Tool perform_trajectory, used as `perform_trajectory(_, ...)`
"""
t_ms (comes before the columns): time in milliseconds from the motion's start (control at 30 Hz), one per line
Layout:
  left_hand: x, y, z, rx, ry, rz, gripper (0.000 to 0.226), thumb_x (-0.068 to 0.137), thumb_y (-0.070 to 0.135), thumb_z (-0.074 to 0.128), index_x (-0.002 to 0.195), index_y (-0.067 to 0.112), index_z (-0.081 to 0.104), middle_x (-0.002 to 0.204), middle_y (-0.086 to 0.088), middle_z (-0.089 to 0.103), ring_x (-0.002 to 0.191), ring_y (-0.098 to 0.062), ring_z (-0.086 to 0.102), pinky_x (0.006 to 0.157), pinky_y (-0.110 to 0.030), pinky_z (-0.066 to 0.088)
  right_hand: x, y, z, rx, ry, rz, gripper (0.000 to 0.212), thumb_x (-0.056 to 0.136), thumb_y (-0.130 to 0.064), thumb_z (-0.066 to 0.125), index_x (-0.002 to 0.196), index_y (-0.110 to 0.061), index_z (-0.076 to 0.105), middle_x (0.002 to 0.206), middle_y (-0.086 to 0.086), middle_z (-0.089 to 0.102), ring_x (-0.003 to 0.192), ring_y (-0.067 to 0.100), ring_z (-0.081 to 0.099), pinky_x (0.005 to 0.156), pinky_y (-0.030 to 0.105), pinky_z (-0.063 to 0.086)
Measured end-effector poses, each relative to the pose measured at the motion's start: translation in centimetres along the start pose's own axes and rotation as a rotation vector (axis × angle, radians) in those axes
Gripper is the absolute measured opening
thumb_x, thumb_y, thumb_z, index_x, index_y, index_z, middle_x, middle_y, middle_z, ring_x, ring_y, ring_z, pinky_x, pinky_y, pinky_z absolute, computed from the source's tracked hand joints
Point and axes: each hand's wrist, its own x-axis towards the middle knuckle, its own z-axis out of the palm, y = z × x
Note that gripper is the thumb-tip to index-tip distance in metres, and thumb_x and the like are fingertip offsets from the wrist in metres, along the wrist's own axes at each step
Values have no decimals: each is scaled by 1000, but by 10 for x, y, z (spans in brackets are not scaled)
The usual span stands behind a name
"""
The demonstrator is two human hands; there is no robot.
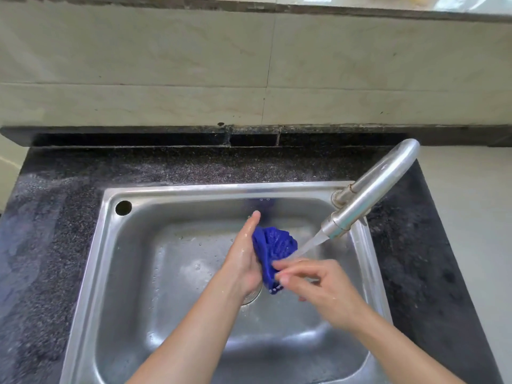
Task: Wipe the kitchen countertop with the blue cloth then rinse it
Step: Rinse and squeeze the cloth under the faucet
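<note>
Left hand [243, 259] lies flat, backing the blue cloth [277, 245] over the sink [171, 189] under the faucet [368, 195] stream. Right hand [318, 286] pinches its lower end; a loose pinch could drop it onto the drain [252, 298].

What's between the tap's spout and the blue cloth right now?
In the head view, only a stream of running water spans from the tap spout to the blue cloth.

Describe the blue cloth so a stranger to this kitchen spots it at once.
Find the steel sink set in the dark speckled countertop, with the faucet running at its right. Over the basin, the blue cloth lies bunched against the flat left hand, the right hand at its lower end. It is the only vivid blue thing there.
</note>
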Motion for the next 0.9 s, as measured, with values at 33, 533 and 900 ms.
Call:
perform_trajectory(33, -2, 1, -2, 51, -48, 24, 57, 84, 45, 67, 115, -2, 62, 116, -32, 62, 88, -37, 64, 76, -44, 54, -1, 1, -8, 44, 148, -13, 14, 84, -7, 70, 83, -19, 78, 91, -11, 75, 85, -4, 66, 70, 15, 46)
perform_trajectory(533, -11, 22, -14, 1206, 56, 403, 13, 77, 4, 53, 75, -3, 63, 62, -5, 57, 58, -17, 43, 56, -27, 32, 37, -14, -40, 278, 219, 53, 34, 87, -12, 65, 57, -26, 58, 60, -5, 53, 64, 13, 49, 63, 30, 38)
perform_trajectory(900, -4, -45, -3, 157, -84, -18, 58, 86, 70, 45, 112, 22, 64, 92, -6, 66, 69, -22, 62, 60, -27, 45, 44, -17, -11, 907, 368, 320, 15, 91, -24, 57, 90, -10, 61, 74, 8, 61, 66, 24, 58, 65, 36, 48)
